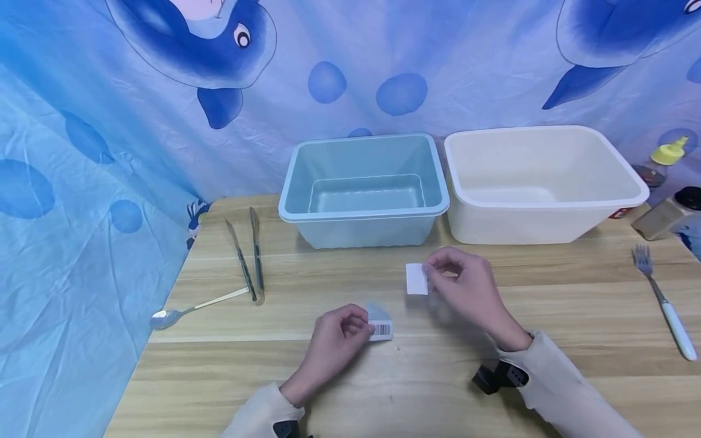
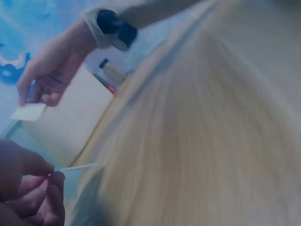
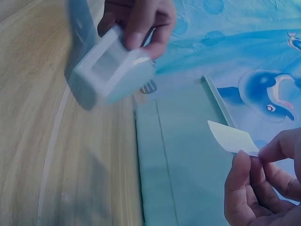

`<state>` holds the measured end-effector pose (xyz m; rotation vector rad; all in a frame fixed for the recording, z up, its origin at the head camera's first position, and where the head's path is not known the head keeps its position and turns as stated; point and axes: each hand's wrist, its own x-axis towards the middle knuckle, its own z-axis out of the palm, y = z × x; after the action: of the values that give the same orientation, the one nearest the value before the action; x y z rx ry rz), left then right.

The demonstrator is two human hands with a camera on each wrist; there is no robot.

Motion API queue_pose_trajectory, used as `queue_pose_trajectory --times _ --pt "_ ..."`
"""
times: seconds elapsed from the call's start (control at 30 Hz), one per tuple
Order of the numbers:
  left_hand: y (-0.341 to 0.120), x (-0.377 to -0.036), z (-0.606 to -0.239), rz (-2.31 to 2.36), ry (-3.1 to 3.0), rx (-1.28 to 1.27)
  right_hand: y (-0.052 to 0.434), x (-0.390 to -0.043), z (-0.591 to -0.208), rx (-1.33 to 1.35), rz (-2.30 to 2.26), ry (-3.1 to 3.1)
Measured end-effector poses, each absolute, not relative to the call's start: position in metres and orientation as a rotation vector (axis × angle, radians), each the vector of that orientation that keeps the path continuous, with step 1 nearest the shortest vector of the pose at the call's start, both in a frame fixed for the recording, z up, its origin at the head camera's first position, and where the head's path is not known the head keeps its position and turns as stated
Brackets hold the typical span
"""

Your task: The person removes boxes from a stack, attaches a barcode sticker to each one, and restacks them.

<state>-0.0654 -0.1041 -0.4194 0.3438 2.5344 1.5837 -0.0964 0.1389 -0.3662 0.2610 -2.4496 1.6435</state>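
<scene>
My left hand [image 1: 335, 344] pinches a small white label with a printed barcode [image 1: 382, 330], low over the table's middle. A pale see-through part stands up behind the label's printed strip. In the right wrist view, the barcode label [image 3: 101, 68] is blurred, with a white border around a greyer middle. Farther right and higher, my right hand [image 1: 468, 285] pinches a small white paper square [image 1: 415, 280] at its edge, between thumb and fingertips. The paper square [image 3: 228, 138] looks slightly bent in the right wrist view. The two pieces are apart.
Behind my hands stand a light blue bin [image 1: 364, 228] and a white bin [image 1: 509, 225]. Tweezers-like metal tools [image 1: 257, 252] and a spoon [image 1: 167, 318] lie left. A fork [image 1: 665, 304] lies right, near a black-capped jar [image 1: 665, 216] and a yellow-tipped bottle [image 1: 665, 155].
</scene>
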Motion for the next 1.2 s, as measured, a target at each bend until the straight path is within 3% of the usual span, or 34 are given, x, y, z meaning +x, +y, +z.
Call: queue_pose_trajectory --times 0.4,0.7,0.93,1.2 --pt "-0.109 -0.072 -0.423 1.270 2.855 0.259 0.137 -0.098 -0.367 0.257 1.605 -2.482" --pt "-0.093 -0.076 -0.384 1.676 2.722 0.463 0.133 -0.099 -0.367 0.265 1.458 -2.511" --pt "-0.063 -0.083 -0.364 1.808 2.592 0.519 0.123 -0.097 -0.373 0.415 1.260 -2.416" --pt "-0.047 -0.094 -0.363 1.834 2.607 0.393 0.116 -0.094 -0.374 0.501 1.149 -2.363"
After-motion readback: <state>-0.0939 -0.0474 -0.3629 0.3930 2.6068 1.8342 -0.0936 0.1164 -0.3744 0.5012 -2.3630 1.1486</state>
